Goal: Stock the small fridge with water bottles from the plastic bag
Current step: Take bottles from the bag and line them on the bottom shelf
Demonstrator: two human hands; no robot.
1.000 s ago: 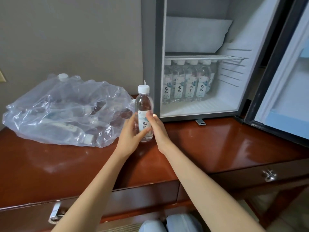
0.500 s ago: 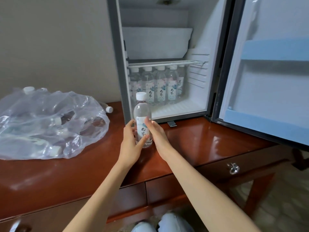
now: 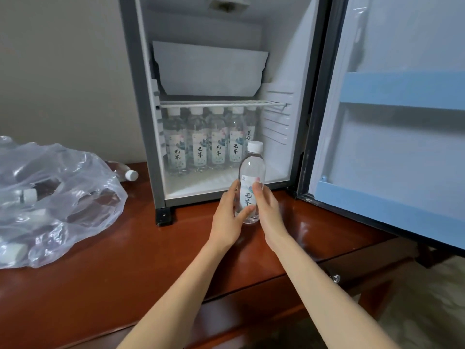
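**Bottle at the fridge mouth**

I am holding the clear plastic water bottle with a white cap (image 3: 250,183) upright at the small grey fridge (image 3: 141,122), left hand (image 3: 227,217) and right hand (image 3: 268,210) fingers wrapping its label. It looks full, smooth and probably slippery; open floor remains right of the stocked row, under the wire shelf (image 3: 221,104).

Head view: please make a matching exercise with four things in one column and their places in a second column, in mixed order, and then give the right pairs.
Things:
1. held bottle
2. row of bottles
3. plastic bag
4. loose bottle

Places:
A. lying on the desk between bag and fridge
B. on the desk, at the left
C. between the left hand and right hand, in front of the fridge
D. under the wire shelf, inside the fridge

Pairs: 1-C, 2-D, 3-B, 4-A
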